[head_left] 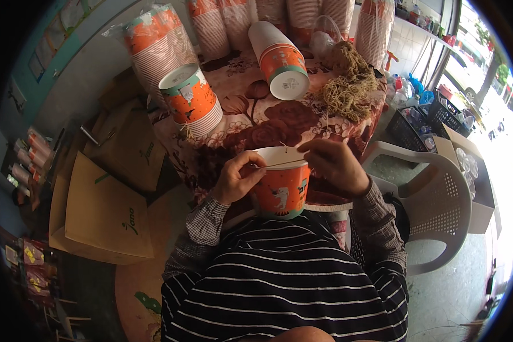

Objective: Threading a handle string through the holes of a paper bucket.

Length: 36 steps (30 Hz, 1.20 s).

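An orange paper bucket [280, 194] with a white inside and a green base band stands upright against my striped shirt, at the table's near edge. A thin tan cord [285, 164] runs across the near side of its rim. My left hand [241, 175] is closed at the left of the rim, thumb and fingers pinching the cord there. On the other side my right hand [336, 166] is also closed, its fingertips together at the cord's right end. A small piece of string shows at the far rim. The right fingertips partly hide what they grip.
A bundle of tan cords [352, 82] lies on the flowered tablecloth [256, 128]. Nearby are a stack of upturned buckets [191, 102] and another stack lying down [279, 60]. Wrapped stacks [154, 54] line the back. Cardboard boxes [105, 211] stand left, a plastic chair [433, 211] right.
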{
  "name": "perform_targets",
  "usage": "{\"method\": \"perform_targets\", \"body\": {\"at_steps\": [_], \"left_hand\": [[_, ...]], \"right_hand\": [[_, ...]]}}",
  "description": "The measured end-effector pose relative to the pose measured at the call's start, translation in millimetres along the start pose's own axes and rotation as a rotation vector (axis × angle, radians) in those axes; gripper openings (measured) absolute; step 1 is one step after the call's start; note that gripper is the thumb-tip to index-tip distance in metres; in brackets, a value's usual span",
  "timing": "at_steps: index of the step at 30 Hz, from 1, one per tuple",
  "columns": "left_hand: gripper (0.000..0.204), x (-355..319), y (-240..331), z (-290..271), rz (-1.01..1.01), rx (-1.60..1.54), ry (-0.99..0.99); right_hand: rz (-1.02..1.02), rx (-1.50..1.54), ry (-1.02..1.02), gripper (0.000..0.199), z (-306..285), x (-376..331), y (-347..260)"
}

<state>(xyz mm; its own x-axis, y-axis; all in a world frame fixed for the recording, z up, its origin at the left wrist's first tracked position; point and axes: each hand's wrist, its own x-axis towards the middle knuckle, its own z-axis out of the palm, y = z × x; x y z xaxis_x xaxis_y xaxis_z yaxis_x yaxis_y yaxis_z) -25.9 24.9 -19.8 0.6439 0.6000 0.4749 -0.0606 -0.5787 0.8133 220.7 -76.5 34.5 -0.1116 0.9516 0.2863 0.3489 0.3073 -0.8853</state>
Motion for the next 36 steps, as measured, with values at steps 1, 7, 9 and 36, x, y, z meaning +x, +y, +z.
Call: {"method": "perform_targets", "body": {"at_steps": [1, 7, 9, 36], "left_hand": [[0.012, 0.7, 0.6, -0.4, 0.002, -0.005, -0.006], [0.015, 2.9, 5.7, -2.9, 0.008, 0.057, -0.119], [0.018, 1.2, 3.2, -5.0, -0.008, 0.04, -0.151], [0.012, 2.8, 9.1, -16.4, -0.07, 0.033, -0.249]], "right_hand": [[-0.012, -0.03, 0.033, 0.019, -6.3, 0.3, 2.3], [0.012, -0.039, 0.073, 0.019, -27.7, -5.5, 0.3], [-0.065, -0.176, 0.057, 0.019, -32.3, -5.8, 4.2], [0.018, -0.558, -0.475, 0.031, -41.0, -8.5, 56.9]]}}
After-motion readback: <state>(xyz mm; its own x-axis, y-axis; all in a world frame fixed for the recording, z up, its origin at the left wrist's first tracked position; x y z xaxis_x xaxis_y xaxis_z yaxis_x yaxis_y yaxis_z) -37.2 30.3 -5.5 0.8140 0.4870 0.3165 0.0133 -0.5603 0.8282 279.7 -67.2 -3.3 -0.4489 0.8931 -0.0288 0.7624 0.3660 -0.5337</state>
